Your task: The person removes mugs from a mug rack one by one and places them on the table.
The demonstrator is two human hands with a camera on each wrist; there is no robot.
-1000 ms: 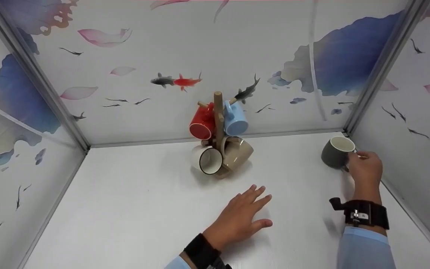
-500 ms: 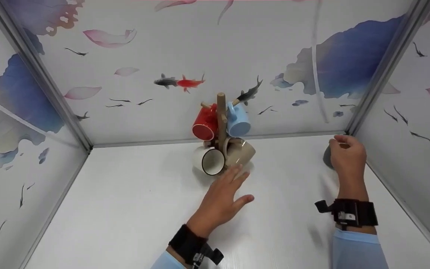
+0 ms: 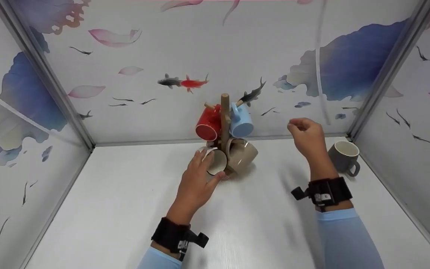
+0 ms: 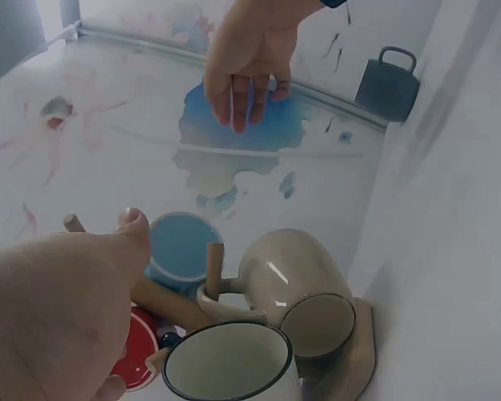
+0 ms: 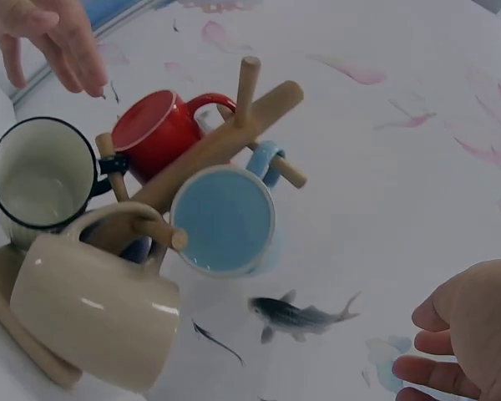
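A wooden mug tree [image 3: 225, 116] stands on the table by the back wall. A red mug [image 3: 207, 125] and a light blue mug [image 3: 242, 125] hang on its upper pegs. Lower down hang a white mug with a dark rim [image 3: 219, 163] and a beige mug [image 3: 243, 155]. My left hand [image 3: 194, 183] overlaps the white mug in the head view, fingers spread; the right wrist view shows a gap between them. Nothing is in my right hand [image 3: 308, 140], raised right of the tree with loosely bent fingers. A dark grey mug [image 3: 343, 157] stands upright behind that wrist.
Patterned wall panels [image 3: 144, 116] enclose the white table [image 3: 125, 209] at the back and both sides. Grey metal strips [image 3: 386, 71] run along the corners. Something dark blue [image 5: 138, 249] shows partly behind the beige mug in the right wrist view.
My right hand has let go of the grey mug's handle and moved left, away from it. My left hand has moved forward and left to the white mug.
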